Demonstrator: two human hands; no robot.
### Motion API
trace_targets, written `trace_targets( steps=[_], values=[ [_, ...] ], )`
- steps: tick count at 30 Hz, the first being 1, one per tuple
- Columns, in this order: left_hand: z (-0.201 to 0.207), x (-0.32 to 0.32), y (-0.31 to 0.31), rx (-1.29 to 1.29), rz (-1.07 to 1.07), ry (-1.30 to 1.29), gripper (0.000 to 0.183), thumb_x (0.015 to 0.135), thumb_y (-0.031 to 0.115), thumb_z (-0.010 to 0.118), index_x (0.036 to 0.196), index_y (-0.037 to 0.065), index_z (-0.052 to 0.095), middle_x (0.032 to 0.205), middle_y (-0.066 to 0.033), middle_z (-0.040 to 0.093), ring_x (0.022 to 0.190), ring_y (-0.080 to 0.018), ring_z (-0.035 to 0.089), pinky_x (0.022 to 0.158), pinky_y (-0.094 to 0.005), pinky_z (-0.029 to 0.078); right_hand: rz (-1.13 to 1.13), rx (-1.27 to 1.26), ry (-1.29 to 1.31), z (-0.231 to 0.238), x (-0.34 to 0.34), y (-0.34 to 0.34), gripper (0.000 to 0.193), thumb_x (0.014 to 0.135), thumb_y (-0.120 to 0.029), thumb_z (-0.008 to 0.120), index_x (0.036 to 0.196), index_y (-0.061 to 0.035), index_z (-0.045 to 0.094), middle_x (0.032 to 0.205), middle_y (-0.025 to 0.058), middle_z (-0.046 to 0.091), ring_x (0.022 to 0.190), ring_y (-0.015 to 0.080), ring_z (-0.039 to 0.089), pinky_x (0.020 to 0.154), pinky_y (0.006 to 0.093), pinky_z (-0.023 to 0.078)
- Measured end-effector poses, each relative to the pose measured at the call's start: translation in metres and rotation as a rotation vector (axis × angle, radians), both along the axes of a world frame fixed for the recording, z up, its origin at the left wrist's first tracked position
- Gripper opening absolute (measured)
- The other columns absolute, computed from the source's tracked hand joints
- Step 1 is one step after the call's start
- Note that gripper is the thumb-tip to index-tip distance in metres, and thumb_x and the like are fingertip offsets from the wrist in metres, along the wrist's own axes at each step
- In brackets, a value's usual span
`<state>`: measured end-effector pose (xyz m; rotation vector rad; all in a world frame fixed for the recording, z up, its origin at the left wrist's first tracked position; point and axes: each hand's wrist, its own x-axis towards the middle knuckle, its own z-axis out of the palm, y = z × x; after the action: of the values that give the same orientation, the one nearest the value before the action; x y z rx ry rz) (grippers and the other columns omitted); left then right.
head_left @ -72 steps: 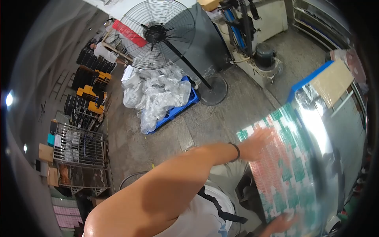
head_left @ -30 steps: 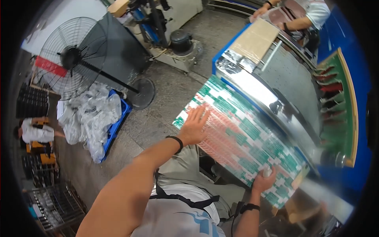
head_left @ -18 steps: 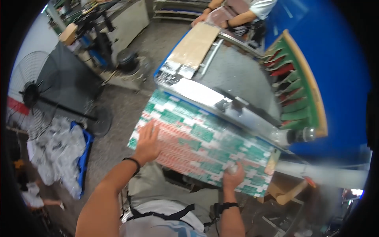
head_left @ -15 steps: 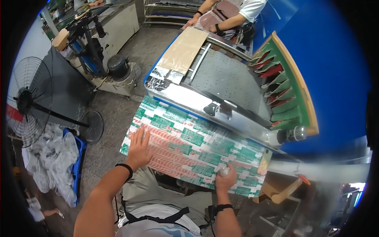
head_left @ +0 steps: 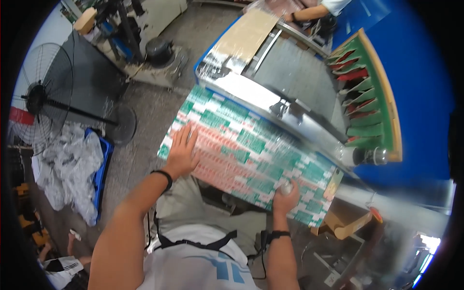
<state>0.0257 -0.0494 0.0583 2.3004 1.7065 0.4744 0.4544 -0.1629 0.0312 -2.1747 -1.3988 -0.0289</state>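
The left hand [head_left: 181, 152] lies flat on the green, white and red board [head_left: 217, 159], fingers spread a little, holding nothing. The right hand [head_left: 286, 197] is curled round a small, pale, round-topped thing [head_left: 286, 187] near the board's right end. The board sits over the person's knees, right beside the machine's shiny metal edge [head_left: 249, 92]. It looks stiff and slick, so fingers might slide; its two ends seem good places to grab. The small thing looks hard and light, best squeezed round its sides.
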Motion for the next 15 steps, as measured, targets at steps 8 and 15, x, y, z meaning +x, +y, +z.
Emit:
trace_targets(
  steps=[8, 15],
  values=[
    [-0.010, -0.008, -0.002, 0.012, 0.009, -0.002, 0.080, 0.096, 0.031, 0.065, 0.165, -0.001, 0.038, 0.172, -0.0328, 0.028, 0.158, -0.0526, 0.029, 0.131, -0.0623, 0.022, -0.044, -0.040, 0.040, 0.001, -0.010, 0.001, 0.050, 0.081, -0.010, 0.081, 0.130, -0.0082, 0.071, 0.122, 0.0158, 0.075, 0.113, 0.0414, 0.068, 0.099, 0.0515, 0.054],
    [-0.003, -0.007, -0.005, 0.085, 0.008, -0.051, 0.078, 0.096, 0.031, 0.067, 0.162, -0.002, 0.042, 0.168, -0.0333, 0.036, 0.157, -0.0516, 0.033, 0.131, -0.0617, 0.023, 0.000, 0.004, -0.015, 0.004, -0.006, -0.001, 0.052, 0.080, -0.011, 0.082, 0.131, -0.0082, 0.070, 0.124, 0.0164, 0.075, 0.113, 0.0410, 0.069, 0.101, 0.0506, 0.054]
  ],
)
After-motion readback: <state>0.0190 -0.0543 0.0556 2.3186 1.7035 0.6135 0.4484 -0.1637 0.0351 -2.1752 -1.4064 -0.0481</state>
